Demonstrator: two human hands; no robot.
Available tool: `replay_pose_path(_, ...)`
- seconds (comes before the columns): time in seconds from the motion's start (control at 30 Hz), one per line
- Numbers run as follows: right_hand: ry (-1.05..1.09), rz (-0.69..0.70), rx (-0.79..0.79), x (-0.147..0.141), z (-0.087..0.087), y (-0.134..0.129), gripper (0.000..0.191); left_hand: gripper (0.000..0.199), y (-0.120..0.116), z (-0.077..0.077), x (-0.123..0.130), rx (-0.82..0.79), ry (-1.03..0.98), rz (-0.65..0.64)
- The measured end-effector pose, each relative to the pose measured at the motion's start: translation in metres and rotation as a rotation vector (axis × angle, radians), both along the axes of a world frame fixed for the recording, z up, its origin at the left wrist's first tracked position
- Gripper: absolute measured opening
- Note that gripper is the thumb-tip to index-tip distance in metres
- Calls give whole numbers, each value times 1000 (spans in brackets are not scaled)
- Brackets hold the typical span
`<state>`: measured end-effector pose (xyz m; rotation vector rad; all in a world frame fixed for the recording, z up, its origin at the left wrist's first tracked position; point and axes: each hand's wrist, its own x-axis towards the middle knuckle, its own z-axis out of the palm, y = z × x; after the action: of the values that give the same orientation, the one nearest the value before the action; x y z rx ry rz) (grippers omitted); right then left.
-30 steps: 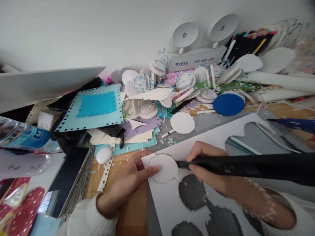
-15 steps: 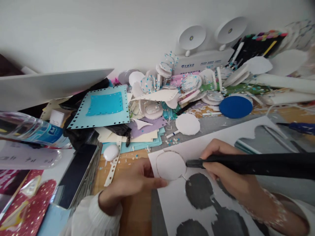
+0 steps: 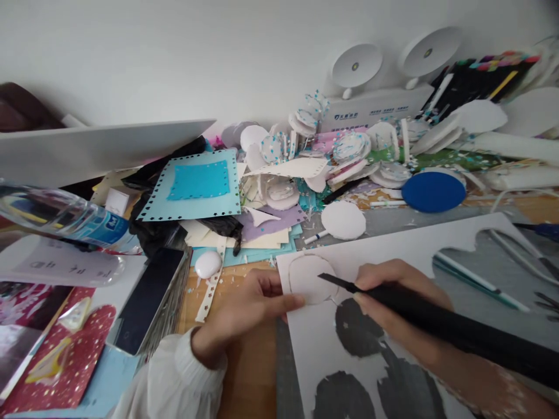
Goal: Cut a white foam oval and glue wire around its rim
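A white board (image 3: 393, 244) with several round holes lies over a grey mat (image 3: 288, 361). Near its upper left corner is a white disc (image 3: 312, 280) with a cut outline around it. My left hand (image 3: 262, 302) pinches the board's left edge, thumb on top beside the disc and fingertips hidden below. My right hand (image 3: 393, 297) grips a long black tool (image 3: 419, 314); its thin dark tip lies over the disc's right part. Whether the tip touches the disc, I cannot tell.
Behind the board are a loose white disc (image 3: 343, 220), a blue disc (image 3: 434, 192) and piled foam scraps. A phone (image 3: 146, 299), a water bottle (image 3: 82, 215) and a white oval object (image 3: 208, 265) lie at left. Teal-and-white sticks (image 3: 480, 282) lie at right.
The black tool has tilted, and its tip has moved from the disc's right edge inward over the disc. The whole view has shifted slightly.
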<state>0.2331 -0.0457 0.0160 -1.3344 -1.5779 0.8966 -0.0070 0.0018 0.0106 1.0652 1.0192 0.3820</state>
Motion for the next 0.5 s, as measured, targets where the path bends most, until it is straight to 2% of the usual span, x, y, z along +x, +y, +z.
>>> replay_pose_path(0.1,59,44,70,-9,9,9,10,36,0,0,2,-49,-33,62)
replay_pose_path(0.2,64,55,30,-12,13,15,9,38,1,-1,2,-105,-73,136)
replay_pose_path(0.4,22,99,-55,-3,8,10,5,38,1,-5,-1,-122,-117,140)
replay_pose_path(0.5,39,203,-100,-1,9,7,13,40,0,-3,0,-67,-95,122)
